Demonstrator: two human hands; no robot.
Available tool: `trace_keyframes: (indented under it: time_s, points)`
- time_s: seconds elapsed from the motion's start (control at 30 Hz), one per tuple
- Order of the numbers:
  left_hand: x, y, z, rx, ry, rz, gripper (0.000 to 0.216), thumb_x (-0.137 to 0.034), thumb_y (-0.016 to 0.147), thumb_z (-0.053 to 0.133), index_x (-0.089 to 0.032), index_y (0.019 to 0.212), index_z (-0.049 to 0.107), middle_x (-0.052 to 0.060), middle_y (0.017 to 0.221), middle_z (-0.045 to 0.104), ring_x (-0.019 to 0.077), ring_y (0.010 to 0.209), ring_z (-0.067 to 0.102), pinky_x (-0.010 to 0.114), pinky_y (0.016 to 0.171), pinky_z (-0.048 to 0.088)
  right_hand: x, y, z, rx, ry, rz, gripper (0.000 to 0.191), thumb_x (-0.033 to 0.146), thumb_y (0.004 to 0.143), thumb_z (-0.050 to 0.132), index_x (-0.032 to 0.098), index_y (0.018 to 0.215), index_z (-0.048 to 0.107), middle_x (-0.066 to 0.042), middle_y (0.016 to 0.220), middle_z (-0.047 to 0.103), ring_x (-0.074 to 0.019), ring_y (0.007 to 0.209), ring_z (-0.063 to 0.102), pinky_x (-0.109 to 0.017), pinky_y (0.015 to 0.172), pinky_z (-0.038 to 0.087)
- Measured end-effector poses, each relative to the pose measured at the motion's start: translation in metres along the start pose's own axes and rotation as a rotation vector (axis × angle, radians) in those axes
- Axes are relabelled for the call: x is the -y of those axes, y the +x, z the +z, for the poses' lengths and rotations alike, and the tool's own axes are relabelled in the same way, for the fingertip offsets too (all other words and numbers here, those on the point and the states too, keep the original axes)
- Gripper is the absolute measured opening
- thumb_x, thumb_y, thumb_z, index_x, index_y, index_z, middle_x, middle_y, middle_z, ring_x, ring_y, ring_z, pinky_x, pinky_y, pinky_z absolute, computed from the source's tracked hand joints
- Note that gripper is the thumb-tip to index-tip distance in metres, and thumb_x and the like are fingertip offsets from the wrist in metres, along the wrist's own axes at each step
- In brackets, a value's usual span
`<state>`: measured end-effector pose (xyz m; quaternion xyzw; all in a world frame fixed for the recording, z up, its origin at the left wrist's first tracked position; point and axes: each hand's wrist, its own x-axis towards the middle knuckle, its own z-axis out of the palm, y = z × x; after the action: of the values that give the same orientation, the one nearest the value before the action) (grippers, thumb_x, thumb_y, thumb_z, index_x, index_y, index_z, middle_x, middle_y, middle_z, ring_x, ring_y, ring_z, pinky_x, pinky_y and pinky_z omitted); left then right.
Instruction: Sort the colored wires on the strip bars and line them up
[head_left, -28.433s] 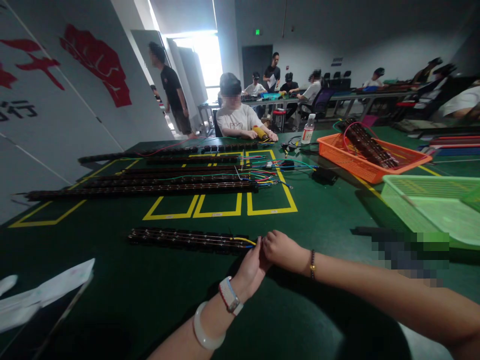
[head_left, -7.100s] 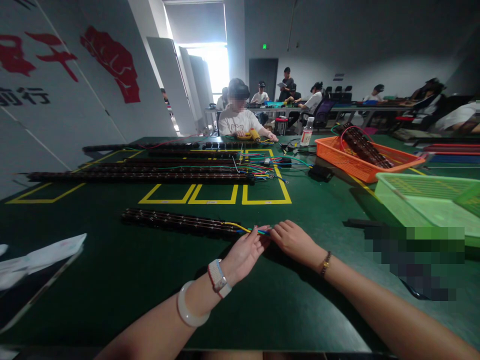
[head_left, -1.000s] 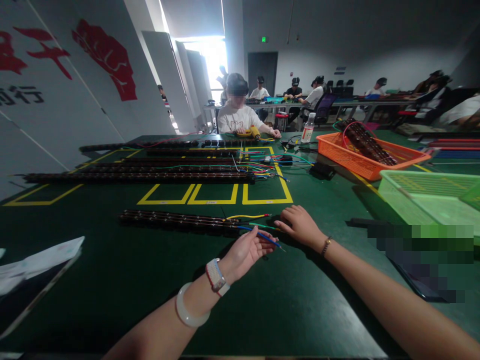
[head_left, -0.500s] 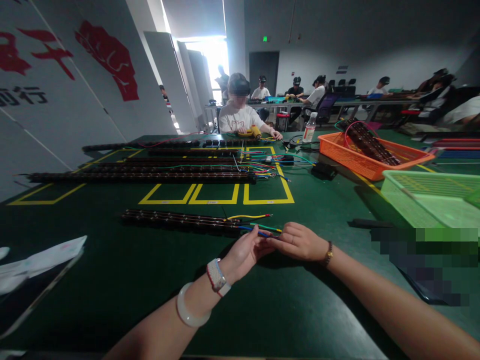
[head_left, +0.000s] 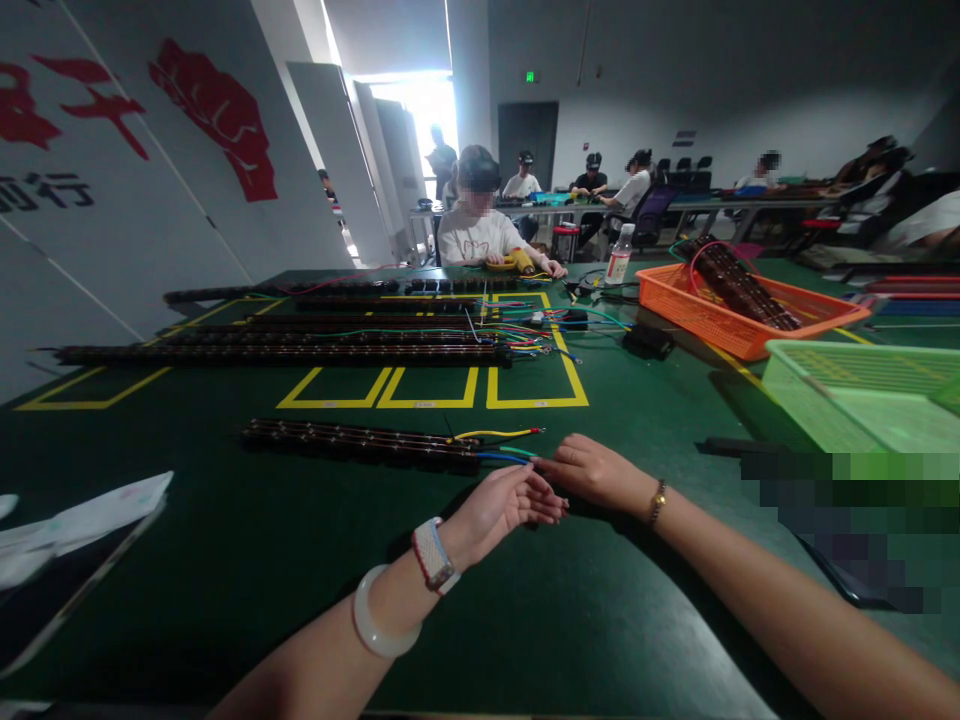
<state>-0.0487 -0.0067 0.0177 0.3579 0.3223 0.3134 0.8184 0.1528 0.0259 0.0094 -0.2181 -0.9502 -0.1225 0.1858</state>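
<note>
A long dark bundle of rods or cells (head_left: 360, 440) lies across the green table in front of me. From its right end come a yellow wire (head_left: 495, 433), a green wire (head_left: 514, 450) and a blue wire (head_left: 499, 457). My left hand (head_left: 510, 505), palm partly upward, has its fingers stretched out; its thumb is beside the blue wire. Just right of it, my right hand (head_left: 596, 475) pinches at the blue and green wires where they meet. Its fingertips cover their ends. The yellow wire lies loose, with a red-sleeved terminal at its tip.
More long dark bundles (head_left: 300, 353) lie behind yellow tape outlines (head_left: 536, 403). To the right are an orange basket (head_left: 739, 345), a green basket (head_left: 847, 390) and a bottle (head_left: 619, 255). A person (head_left: 476, 235) sits opposite with a yellow tool (head_left: 514, 261). White sheets (head_left: 90, 525) lie at left.
My left fingers have uncurled from the wires and straightened. My right fingertips have shifted left along the wires, now covering the green wire's end. The person opposite has moved the yellow tool slightly right.
</note>
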Motion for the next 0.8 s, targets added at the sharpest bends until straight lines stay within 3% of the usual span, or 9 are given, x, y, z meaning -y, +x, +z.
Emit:
trace_keyframes:
  time_s: [0.6,0.7,0.8]
  points:
    - [0.002,0.001,0.000,-0.010,-0.023,0.031,0.025,-0.029,0.088,0.045,-0.010,0.079,0.058,0.015,0.082,0.067,0.0200,0.077,0.065,0.035,0.078,0.047,-0.001,0.003,0.004,0.074,0.055,0.018,0.025,0.027,0.093,0.044,0.019,0.109,0.062,-0.004,0.073,0.058,-0.0159,0.068,0.045,-0.029,0.062,0.031]
    - [0.002,0.000,0.000,-0.007,-0.026,0.028,0.024,-0.027,0.089,0.044,-0.009,0.080,0.058,0.015,0.082,0.067,0.0202,0.077,0.065,0.035,0.079,0.047,-0.004,0.002,0.005,-0.020,0.206,0.145,0.027,0.031,0.093,0.044,0.020,0.107,0.064,-0.005,0.076,0.059,-0.0159,0.071,0.049,-0.029,0.066,0.036]
    - [0.001,-0.001,0.001,0.003,-0.031,0.031,0.024,-0.028,0.089,0.044,-0.009,0.081,0.058,0.015,0.083,0.067,0.0204,0.078,0.064,0.036,0.080,0.046,-0.014,-0.001,0.007,-0.149,0.367,0.401,0.028,0.033,0.094,0.042,0.019,0.105,0.064,-0.006,0.083,0.062,-0.0160,0.077,0.053,-0.029,0.072,0.041]
